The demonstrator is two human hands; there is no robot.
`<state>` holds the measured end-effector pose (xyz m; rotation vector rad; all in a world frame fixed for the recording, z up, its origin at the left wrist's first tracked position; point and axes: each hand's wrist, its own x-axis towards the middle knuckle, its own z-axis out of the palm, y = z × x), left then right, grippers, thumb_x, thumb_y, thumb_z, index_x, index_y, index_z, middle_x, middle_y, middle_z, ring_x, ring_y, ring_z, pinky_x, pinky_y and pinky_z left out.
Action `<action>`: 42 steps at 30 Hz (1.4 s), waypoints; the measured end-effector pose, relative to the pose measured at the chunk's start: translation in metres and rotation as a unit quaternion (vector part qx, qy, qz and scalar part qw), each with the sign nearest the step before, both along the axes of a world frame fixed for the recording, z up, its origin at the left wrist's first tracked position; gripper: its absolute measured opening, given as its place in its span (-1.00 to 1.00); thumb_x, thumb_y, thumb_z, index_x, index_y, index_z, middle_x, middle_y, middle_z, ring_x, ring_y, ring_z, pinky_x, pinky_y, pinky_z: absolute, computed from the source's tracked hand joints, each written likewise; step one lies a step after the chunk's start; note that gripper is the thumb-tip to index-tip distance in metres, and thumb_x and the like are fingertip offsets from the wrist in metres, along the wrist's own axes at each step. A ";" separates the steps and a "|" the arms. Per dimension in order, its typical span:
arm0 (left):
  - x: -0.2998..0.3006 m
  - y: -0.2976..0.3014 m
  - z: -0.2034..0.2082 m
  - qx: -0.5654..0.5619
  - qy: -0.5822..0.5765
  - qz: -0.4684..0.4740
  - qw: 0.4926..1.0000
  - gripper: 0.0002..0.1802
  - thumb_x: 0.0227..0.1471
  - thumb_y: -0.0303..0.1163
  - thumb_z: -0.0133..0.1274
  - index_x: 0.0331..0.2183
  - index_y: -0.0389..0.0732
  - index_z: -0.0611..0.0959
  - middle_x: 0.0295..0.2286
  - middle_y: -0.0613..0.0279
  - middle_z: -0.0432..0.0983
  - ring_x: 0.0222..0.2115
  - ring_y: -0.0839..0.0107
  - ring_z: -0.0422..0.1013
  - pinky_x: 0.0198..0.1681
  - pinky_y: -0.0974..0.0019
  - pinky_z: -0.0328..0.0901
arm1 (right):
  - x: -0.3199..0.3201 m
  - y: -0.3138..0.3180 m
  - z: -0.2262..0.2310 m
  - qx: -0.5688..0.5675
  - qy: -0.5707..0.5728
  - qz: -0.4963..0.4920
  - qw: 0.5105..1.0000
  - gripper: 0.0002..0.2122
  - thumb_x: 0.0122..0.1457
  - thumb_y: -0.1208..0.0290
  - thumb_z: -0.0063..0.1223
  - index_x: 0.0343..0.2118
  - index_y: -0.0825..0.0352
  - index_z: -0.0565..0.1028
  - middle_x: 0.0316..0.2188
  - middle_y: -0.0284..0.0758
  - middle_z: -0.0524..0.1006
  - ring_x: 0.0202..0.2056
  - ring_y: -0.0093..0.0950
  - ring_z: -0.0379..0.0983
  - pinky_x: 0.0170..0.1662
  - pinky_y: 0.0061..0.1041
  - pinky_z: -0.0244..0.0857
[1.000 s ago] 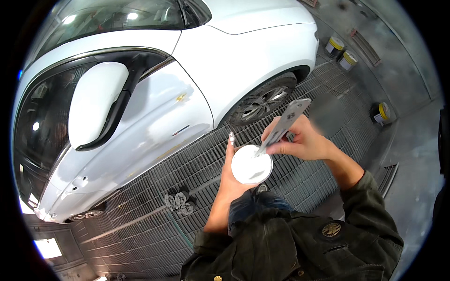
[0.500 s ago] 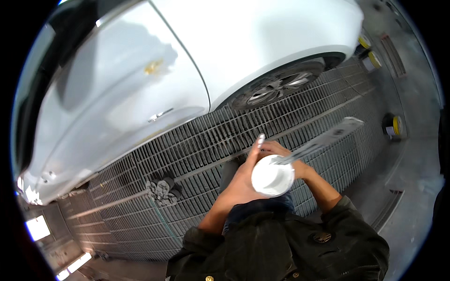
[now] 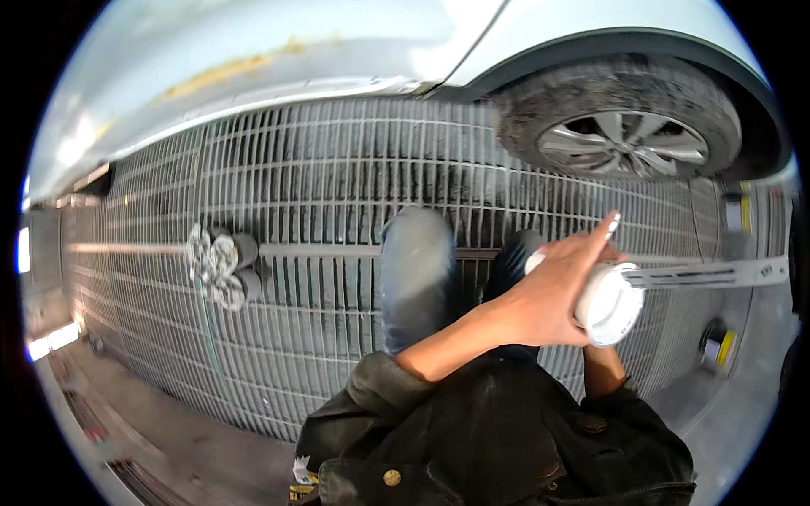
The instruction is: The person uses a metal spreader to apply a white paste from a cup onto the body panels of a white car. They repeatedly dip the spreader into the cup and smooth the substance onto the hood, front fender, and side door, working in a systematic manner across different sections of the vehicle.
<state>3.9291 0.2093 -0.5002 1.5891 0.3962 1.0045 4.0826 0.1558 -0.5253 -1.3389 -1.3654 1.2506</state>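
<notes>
My left hand (image 3: 548, 291) is wrapped round a white plastic cup (image 3: 609, 316), tilted with its mouth toward the right. White paint-like smears mark the tip of its raised finger. A flat grey mixing stick (image 3: 709, 274) with printed markings stands in the cup and sticks out far to the right. My right hand is mostly hidden behind the cup and the left hand; only its forearm (image 3: 603, 371) shows plainly, so its grip cannot be made out. A small white rounded thing (image 3: 534, 260) shows beside the left hand, too covered to name.
A white car's wheel (image 3: 624, 139) and lower door (image 3: 278, 63), with a yellowish patch, stand ahead. Metal floor grating (image 3: 329, 202) lies underfoot. Several grey cylinders with crumpled silvery tops (image 3: 226, 266) stand left. Yellow-banded cans (image 3: 717, 347) stand along the right.
My view has swung down and toward the car's wheel. Both hands and the cup now sit farther right in view; the cup has tipped and the stick lies more level.
</notes>
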 end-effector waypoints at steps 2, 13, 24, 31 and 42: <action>-0.005 -0.005 -0.016 0.037 -0.013 0.031 0.999 0.53 -0.48 -0.24 0.52 0.31 -0.29 -0.21 0.16 -0.09 0.21 0.21 0.03 0.09 0.27 -0.02 -0.04 | 0.004 -0.012 -0.016 0.011 -0.037 -0.024 0.999 -0.32 -0.10 0.29 0.40 0.08 0.41 0.30 -0.01 -0.14 0.44 0.03 -0.30 0.38 0.11 -0.32 0.27; -0.193 -0.088 -0.304 -0.316 0.099 0.475 0.815 -0.09 0.00 -0.71 -0.01 0.32 -0.18 0.01 -0.24 0.15 0.58 -0.28 0.48 0.47 -0.15 0.37 0.37 | 0.045 0.005 -0.030 0.106 -0.039 -0.019 0.993 -0.38 -0.14 0.34 0.43 -0.04 0.44 0.34 -0.09 -0.06 0.49 -0.02 -0.26 0.45 0.06 -0.31 0.33; -0.103 0.060 -0.253 -0.290 0.055 0.371 0.881 -0.08 -0.02 -0.62 0.11 0.30 -0.23 0.04 -0.35 0.17 0.60 -0.41 0.50 0.46 -0.26 0.40 0.39 | 0.083 -0.005 -0.034 0.168 -0.036 -0.071 0.983 -0.29 -0.15 0.34 0.44 0.06 0.37 0.25 -0.07 -0.08 0.47 0.00 -0.24 0.41 0.09 -0.22 0.29; -0.154 -0.018 -0.437 -0.389 0.401 0.486 0.672 0.17 -0.12 -0.21 0.25 0.29 -0.27 -0.15 -0.24 -0.24 0.56 -0.25 -0.19 0.50 -0.09 -0.02 0.35 | 0.096 -0.019 -0.046 0.158 -0.067 -0.125 0.977 -0.28 -0.13 0.26 0.43 0.05 0.43 0.27 -0.08 -0.06 0.46 -0.04 -0.25 0.43 0.08 -0.25 0.32; -0.231 -0.080 -0.457 -0.464 0.539 0.475 0.518 0.05 -0.05 -0.37 0.06 0.27 -0.43 -0.22 -0.31 -0.15 0.59 -0.32 -0.04 0.56 -0.21 0.03 0.42 | 0.091 -0.012 -0.052 0.114 -0.055 -0.075 0.989 -0.26 -0.04 0.27 0.32 0.17 0.43 0.18 0.03 -0.20 0.36 0.12 -0.20 0.27 0.26 -0.15 0.06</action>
